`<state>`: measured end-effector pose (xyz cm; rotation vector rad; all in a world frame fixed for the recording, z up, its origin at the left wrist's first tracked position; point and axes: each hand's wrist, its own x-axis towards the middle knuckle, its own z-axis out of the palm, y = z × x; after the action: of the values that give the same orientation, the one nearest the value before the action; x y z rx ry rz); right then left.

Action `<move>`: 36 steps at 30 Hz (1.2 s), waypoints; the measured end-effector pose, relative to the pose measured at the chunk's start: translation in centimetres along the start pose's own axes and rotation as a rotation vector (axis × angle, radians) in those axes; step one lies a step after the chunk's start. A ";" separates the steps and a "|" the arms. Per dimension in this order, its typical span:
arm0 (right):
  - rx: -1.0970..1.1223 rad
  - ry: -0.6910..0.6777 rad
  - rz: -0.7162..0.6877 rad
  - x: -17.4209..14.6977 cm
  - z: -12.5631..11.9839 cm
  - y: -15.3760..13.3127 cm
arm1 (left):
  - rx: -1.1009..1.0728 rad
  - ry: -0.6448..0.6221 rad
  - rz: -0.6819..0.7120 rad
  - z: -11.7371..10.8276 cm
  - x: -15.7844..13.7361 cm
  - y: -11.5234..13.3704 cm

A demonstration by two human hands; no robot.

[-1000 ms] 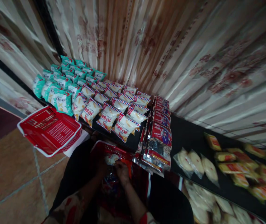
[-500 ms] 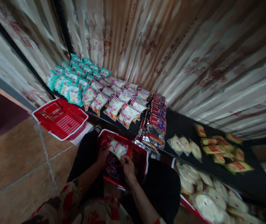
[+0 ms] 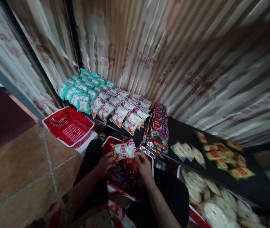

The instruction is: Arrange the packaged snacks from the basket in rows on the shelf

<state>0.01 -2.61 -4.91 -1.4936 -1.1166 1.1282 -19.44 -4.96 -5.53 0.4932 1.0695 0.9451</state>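
Observation:
A white snack bag (image 3: pixel 125 150) with red lettering and a striped end is held level above a red basket (image 3: pixel 152 167) between my knees. My left hand (image 3: pixel 106 163) grips its left end, fingers closed. At the striped right end, my right hand (image 3: pixel 144 164) pinches the edge. Inside the basket lie dark red and blue packets (image 3: pixel 120 178), partly hidden in shadow. Just beyond, matching white snack bags (image 3: pixel 119 115) stand in rows on a black shelf (image 3: pixel 180 126), beside a stack of dark red packets (image 3: pixel 160 128).
Teal snack bags (image 3: pixel 84 103) fill the shelf's left end. To the right are clear-wrapped pale round cakes (image 3: pixel 184 151) and yellow packets (image 3: pixel 217 155). An unfilled red basket (image 3: pixel 72 128) sits at left; another basket of wrapped rounds (image 3: pixel 217 207) is lower right. A curtain (image 3: pixel 149 47) hangs behind.
The snack bag has come up out of the basket and is turned level. My right hand has shifted to its right end. The camera view has tilted slightly.

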 end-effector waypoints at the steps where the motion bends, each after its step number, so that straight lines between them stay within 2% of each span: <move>1: 0.015 -0.002 -0.026 0.4 0.2 -0.8 | -0.037 -0.015 0.012 0.2 -0.1 0.2; 7: 0.205 0.011 -0.079 2.2 3.2 -5.2 | -0.304 0.030 0.092 1.8 1.3 1.4; 11: 0.251 -0.030 -0.128 2.9 5.8 -6.3 | -0.387 0.040 0.124 2.7 2.3 2.9; 15: 0.190 -0.053 -0.182 3.9 7.6 -6.8 | -0.403 0.024 0.166 3.0 3.7 3.3; 17: 0.101 -0.024 -0.219 4.7 8.0 -7.2 | -0.300 0.060 0.194 2.8 4.5 3.2; 21: -0.122 0.023 -0.291 6.8 8.5 -8.5 | 0.045 0.322 0.299 1.9 6.0 3.2; 24: -0.289 0.047 -0.314 8.2 9.2 -9.3 | 0.265 0.441 0.504 1.3 6.5 4.0; 27: -0.385 0.053 -0.339 9.3 10.2 -9.6 | 0.544 0.483 0.710 1.0 6.7 5.4; 36: -0.417 0.052 -0.354 11.4 12.1 -8.5 | 0.807 0.506 0.779 0.9 8.8 8.7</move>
<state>-10.98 11.62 0.00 -1.5409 -1.5743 0.6332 -20.79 7.10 -3.24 1.4635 1.7803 1.3306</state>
